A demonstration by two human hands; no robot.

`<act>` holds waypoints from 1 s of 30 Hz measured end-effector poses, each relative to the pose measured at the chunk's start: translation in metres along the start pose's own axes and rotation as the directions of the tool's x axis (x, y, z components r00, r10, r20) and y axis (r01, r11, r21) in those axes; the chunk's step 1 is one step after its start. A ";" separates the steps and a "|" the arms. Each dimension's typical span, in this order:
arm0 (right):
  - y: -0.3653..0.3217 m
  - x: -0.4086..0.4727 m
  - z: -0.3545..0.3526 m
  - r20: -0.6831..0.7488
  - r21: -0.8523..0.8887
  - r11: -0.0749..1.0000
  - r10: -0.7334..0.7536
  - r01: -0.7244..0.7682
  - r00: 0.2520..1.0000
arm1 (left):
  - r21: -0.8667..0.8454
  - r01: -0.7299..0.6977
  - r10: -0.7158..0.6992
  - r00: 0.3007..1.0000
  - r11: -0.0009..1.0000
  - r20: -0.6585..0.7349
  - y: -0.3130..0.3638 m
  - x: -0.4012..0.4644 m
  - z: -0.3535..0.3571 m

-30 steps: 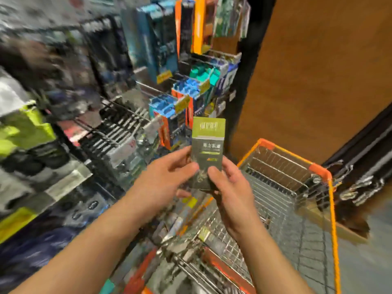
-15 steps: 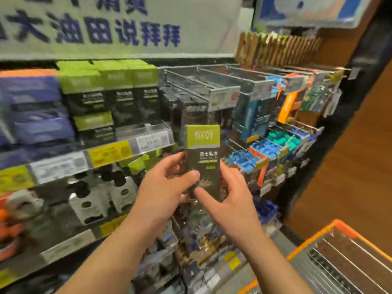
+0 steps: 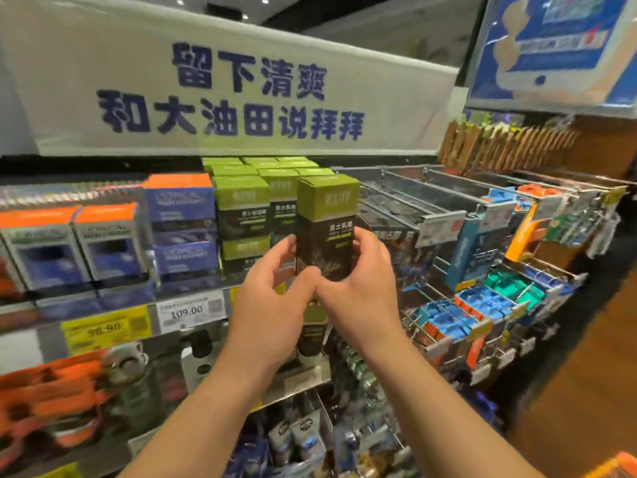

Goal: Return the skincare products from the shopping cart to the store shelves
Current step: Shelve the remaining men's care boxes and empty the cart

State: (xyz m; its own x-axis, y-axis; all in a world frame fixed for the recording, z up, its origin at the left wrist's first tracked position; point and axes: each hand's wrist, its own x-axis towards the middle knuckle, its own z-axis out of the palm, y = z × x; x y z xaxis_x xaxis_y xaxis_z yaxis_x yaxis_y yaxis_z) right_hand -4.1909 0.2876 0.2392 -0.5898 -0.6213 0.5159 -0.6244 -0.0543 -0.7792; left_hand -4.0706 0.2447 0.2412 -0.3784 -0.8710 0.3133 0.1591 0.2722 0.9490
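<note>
A tall green-topped, dark brown lotion box (image 3: 325, 225) stands upright in both my hands, held in the air in front of the shelf. My left hand (image 3: 272, 305) grips its lower left side with the thumb across the front. My right hand (image 3: 362, 288) grips its lower right side, fingers curled round the edge. Just behind and to the left, matching green and brown boxes (image 3: 241, 208) stand in rows on the upper shelf (image 3: 193, 308). Only an orange corner of the shopping cart (image 3: 620, 465) shows at the bottom right.
Blue and orange boxes (image 3: 179, 232) fill the shelf to the left. Price tags (image 3: 186, 310) line its front edge. Wire peg racks with hanging razor packs (image 3: 482, 298) jut out on the right. A white banner (image 3: 227, 94) spans the top. Wooden floor (image 3: 568, 391) lies to the right.
My view has swung up from the cart to the shelf. Both hands have raised the box and brought it close to the matching green boxes.
</note>
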 end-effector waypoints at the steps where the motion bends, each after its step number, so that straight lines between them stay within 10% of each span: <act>1: -0.004 0.007 0.003 -0.010 0.005 1.000 -0.008 0.008 1.000 | -0.003 0.000 0.000 1.000 1.000 -0.010 0.001 0.001 -0.004; 30: 0.015 0.060 0.055 0.128 -0.215 0.976 0.060 -0.031 0.990 | -0.086 0.120 -0.121 0.993 0.989 -0.002 -0.012 0.024 -0.042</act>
State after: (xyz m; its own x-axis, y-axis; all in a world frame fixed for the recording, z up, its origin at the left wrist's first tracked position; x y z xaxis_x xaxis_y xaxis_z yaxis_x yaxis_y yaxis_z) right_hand -4.2077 0.2070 0.2387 -0.5557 -0.7185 0.4183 -0.7013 0.1348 -0.7000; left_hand -4.0432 0.2037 0.2358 -0.3931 -0.8983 0.1961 0.1900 0.1293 0.9732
